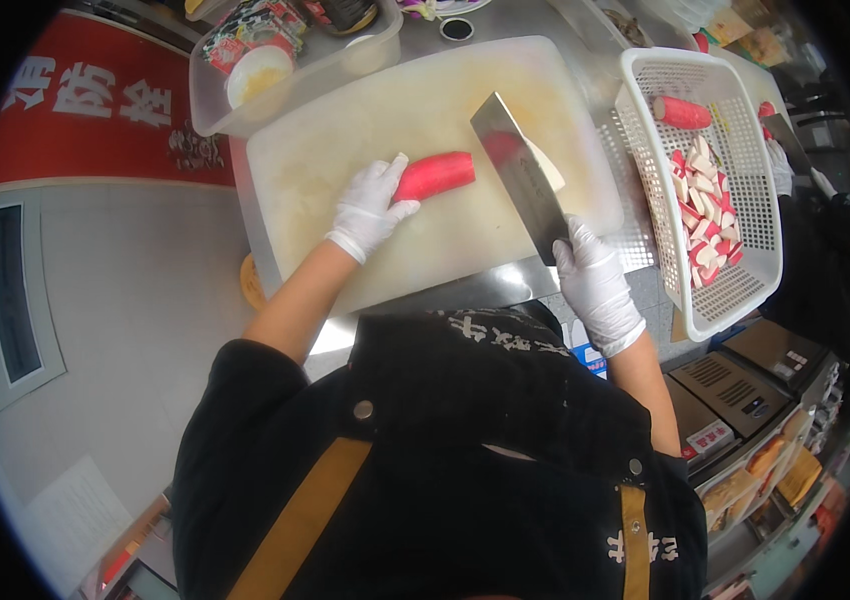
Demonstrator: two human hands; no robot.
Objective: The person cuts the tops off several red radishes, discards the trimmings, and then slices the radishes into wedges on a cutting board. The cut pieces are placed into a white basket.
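Note:
My left hand (371, 206), in a white glove, grips the near end of a red-skinned radish (436, 176) that lies on a white plastic cutting board (410, 240). My right hand (596, 281), also gloved, is closed around the handle of a Chinese cleaver (521, 180). The cleaver's broad blade is over the board, right of the radish and apart from it. A pale cut piece (547, 166) shows just beyond the blade's right edge, partly hidden by it. The handle is hidden in my right hand.
Right of the board, a white plastic basket (669, 270) holds cut radish pieces (706, 217) and a larger radish piece (682, 113). A clear bin (312, 86) with a bowl stands at the back left. Another person's gloved hand (780, 169) and a cleaver (786, 139) are at far right.

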